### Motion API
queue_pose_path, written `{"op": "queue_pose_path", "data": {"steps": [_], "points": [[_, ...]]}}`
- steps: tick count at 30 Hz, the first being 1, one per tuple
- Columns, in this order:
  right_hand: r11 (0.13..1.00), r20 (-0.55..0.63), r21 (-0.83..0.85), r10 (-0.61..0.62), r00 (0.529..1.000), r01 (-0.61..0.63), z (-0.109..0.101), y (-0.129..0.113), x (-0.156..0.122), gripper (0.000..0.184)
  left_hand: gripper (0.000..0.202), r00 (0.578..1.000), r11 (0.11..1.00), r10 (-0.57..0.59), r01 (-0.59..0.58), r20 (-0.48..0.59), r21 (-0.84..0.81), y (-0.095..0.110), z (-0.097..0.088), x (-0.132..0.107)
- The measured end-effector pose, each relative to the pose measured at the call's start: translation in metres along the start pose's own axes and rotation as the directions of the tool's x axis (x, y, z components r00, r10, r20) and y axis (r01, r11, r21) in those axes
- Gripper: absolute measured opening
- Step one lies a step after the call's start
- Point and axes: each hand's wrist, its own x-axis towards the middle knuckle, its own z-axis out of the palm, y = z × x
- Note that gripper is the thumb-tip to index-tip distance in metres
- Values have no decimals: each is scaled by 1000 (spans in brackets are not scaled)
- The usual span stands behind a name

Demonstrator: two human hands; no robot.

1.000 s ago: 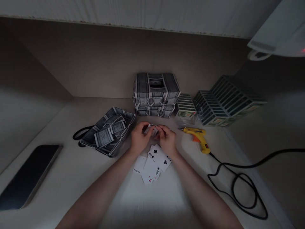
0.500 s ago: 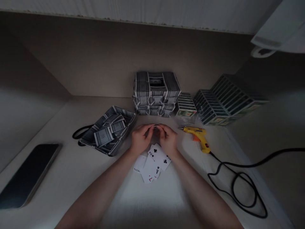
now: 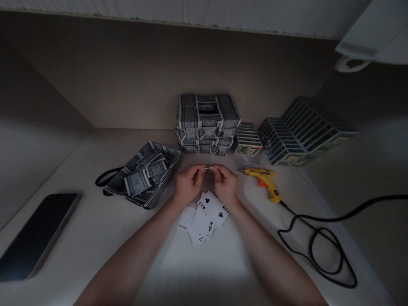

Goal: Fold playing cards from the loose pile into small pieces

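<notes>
My left hand (image 3: 188, 182) and my right hand (image 3: 225, 183) meet at the middle of the table, fingertips pinched together. Between them is a small sliver of what looks like a playing card (image 3: 207, 169), mostly hidden by the fingers. Just below my hands, several loose playing cards (image 3: 205, 214) lie face up in an overlapping pile, a two of clubs on top. To the left stands an open basket made of folded cards (image 3: 153, 197), with patterned cards (image 3: 137, 182) inside. A yellow glue gun (image 3: 266, 180) lies right of my right hand.
Behind my hands stands a boxy stack built of folded cards (image 3: 208, 123). Card boxes (image 3: 248, 138) and bigger packs (image 3: 302, 136) sit at the back right. A black cord (image 3: 310, 255) coils at the right. A phone (image 3: 35, 236) lies at the left.
My hands stay together in nearly the same spot, with slight finger movement around the small piece. The whole view has shifted a little; the things on the table have not moved.
</notes>
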Motion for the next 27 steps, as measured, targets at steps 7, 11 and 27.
{"op": "queue_pose_path", "data": {"steps": [7,11,27], "points": [[995,24,81,64,998,-66,0,1,2,22,18,1000,999,-16,16,3,-30,-1,1,2],[951,54,228,200,978,-207,3,-1,3,25,24,997,994,-77,75,-23,-78,-4,3,3],[946,57,195,253,966,-259,9,8,3,31,14,987,982,-151,143,-55,-122,-8,3,4]]}}
